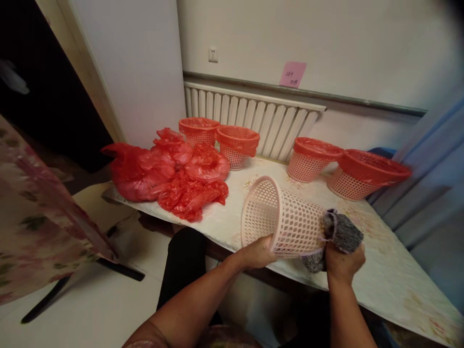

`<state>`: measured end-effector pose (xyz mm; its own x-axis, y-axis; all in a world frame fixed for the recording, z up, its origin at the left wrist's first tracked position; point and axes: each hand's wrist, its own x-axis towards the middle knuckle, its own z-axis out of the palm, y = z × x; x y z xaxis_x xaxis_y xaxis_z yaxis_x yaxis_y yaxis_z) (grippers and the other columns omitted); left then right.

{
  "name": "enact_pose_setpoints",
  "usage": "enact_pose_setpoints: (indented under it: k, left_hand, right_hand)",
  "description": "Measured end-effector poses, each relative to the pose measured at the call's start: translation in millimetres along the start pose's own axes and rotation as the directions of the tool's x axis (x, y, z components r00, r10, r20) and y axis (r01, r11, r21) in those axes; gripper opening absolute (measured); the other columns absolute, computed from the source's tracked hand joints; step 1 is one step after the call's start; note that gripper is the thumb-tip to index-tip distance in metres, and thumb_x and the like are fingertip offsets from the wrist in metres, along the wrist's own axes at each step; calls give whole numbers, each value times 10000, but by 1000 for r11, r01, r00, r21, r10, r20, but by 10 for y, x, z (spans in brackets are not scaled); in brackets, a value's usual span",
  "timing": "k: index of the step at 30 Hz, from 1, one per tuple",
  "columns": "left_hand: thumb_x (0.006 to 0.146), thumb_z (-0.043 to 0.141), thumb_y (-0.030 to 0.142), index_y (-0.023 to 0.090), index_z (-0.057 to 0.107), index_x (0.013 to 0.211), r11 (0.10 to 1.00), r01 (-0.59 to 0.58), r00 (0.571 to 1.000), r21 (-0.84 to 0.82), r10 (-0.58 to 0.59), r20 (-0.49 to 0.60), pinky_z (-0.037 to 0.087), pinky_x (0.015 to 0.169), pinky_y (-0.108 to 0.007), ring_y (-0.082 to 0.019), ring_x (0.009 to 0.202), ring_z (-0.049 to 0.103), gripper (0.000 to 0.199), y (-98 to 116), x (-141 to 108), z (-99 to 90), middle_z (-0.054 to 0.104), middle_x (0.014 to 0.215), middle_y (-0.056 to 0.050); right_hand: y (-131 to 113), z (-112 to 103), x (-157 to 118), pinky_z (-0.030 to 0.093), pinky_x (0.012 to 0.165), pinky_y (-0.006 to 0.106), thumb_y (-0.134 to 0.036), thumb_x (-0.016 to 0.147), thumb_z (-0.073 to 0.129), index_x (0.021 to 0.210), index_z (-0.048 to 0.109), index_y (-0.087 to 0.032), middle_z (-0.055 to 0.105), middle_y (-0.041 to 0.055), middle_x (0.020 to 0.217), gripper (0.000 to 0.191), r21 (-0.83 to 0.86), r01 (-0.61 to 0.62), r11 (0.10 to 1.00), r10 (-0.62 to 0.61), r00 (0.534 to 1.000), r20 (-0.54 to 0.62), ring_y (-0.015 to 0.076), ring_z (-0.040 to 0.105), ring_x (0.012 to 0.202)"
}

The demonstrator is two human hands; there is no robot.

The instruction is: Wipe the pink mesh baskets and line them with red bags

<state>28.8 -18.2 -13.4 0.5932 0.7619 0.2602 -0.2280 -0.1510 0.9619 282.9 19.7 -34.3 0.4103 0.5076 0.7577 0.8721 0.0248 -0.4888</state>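
A pale pink perforated waste basket (300, 220) lies tilted on its side above the table's front edge, its mouth facing left. My left hand (259, 252) is closed on the lower part of its rim. At the basket's base, my right hand (344, 263) grips a dark grey cloth (346, 233) that is pressed against the bottom. Part of the cloth hangs below the basket. The fingertips of my right hand are hidden behind the cloth.
Several red plastic bags (145, 169) are heaped at the table's left. Red-lined baskets (235, 145) stand along the back, and more lined baskets (357, 176) at the right. A radiator (250, 113) is behind. A floral-covered piece (43, 217) stands at left; a blue curtain (431, 193) hangs right.
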Motion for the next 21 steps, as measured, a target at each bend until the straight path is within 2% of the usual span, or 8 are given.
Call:
enact_pose_setpoints:
  k: [3,6,8,11,13,16,19,21]
  left_hand:
    - [718,644,110,145,599,1214,1000,7,1000,-18,-7,-3,386,1066,-428,-232,1145,578,498,-46,0,-5,645,1228,-75]
    - [707,680,163,134,612,1196,997,47,999,-68,-49,-22,382,1066,-433,-240,1135,583,494,-37,21,10,649,1222,-85]
    - [694,698,184,130,621,1180,994,67,997,-85,-69,-21,389,1056,-423,-238,1103,597,495,-11,39,20,658,1203,-87]
    - [671,688,137,127,616,1174,994,57,998,-89,-58,-13,399,1037,-388,-218,1065,605,508,6,57,18,667,1173,-76]
    - [656,638,65,128,629,1134,994,75,997,-78,-76,-15,432,987,-362,-200,1013,615,482,-12,58,5,688,1106,-56]
    - [640,568,14,134,667,1030,993,104,995,-49,-103,19,481,874,-329,-179,893,629,420,-64,52,-17,714,965,-30]
    - [639,574,23,140,677,1003,998,45,997,-44,-41,71,485,838,-316,-179,851,630,395,-105,54,-33,718,916,-30]
    - [648,585,33,152,660,1054,998,3,999,-64,0,45,477,862,-316,-183,885,631,429,-108,65,-44,712,959,-35]
  right_hand:
    - [-14,-43,-238,443,683,412,-401,683,570,766,630,-168,646,132,795,255,62,-44,997,48,996,-70,318,604,775]
    - [-160,-85,-564,471,734,438,-398,687,586,900,632,-166,658,152,921,319,131,-83,988,95,991,-90,334,614,861]
    - [-302,-122,-766,478,769,448,-408,697,589,971,609,-162,644,156,976,369,178,-96,979,106,993,-50,328,605,905]
    - [-569,-203,-942,470,815,453,-417,729,569,985,583,-161,616,127,960,362,271,-40,962,27,998,51,295,587,908]
    - [-773,-265,-947,462,820,450,-412,746,567,971,575,-172,597,103,932,330,336,48,941,-77,994,74,272,567,886]
    - [-1063,-325,-813,456,794,430,-386,775,572,934,574,-186,580,83,898,255,402,201,894,-231,972,29,249,536,855]
    - [-1246,-310,-602,448,765,406,-349,816,543,874,576,-187,570,72,872,176,423,302,854,-339,941,12,236,516,844]
    - [-1283,-261,-461,440,754,393,-351,819,543,856,580,-183,569,73,878,175,430,348,833,-397,917,28,234,505,847]
